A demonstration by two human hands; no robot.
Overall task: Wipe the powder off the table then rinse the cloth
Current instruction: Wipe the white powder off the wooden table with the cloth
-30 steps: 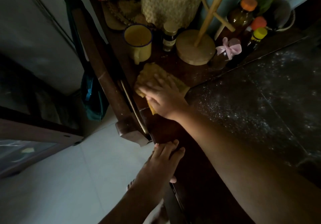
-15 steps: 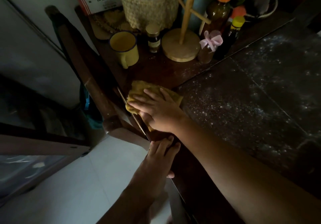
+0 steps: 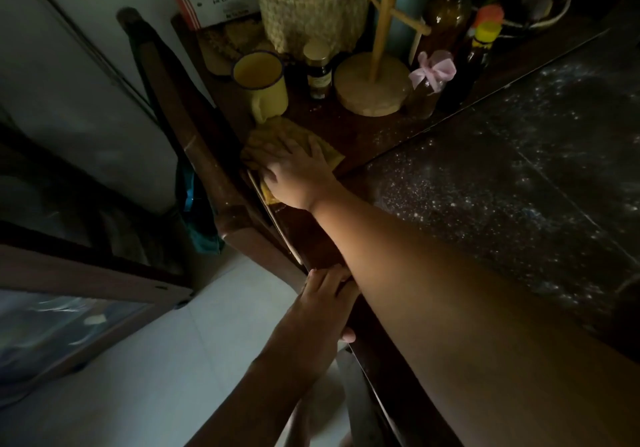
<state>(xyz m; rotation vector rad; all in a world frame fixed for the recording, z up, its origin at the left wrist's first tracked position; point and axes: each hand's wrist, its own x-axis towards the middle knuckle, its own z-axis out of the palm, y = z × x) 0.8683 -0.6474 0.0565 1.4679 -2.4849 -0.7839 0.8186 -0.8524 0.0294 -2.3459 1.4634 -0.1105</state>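
A yellow cloth (image 3: 273, 133) lies flat on the dark wooden table (image 3: 346, 138) near its left edge. My right hand (image 3: 294, 172) presses down on it with the fingers spread. White powder (image 3: 485, 183) is scattered over the dark tabletop to the right of the cloth. My left hand (image 3: 325, 301) rests cupped against the table's near edge, its fingers on the rim and nothing visible in it.
Just behind the cloth stands a yellow mug (image 3: 261, 82). Behind it are a small jar (image 3: 318, 68), a woven basket of bottles (image 3: 311, 13), a wooden stand (image 3: 374, 86), a jar with a pink bow (image 3: 429, 79) and sauce bottles (image 3: 481, 48). A wooden chair back (image 3: 187, 127) sits against the table's left side.
My right hand has slid the cloth towards the table's left edge, then back up near the mug. My left hand stays on the table's edge.
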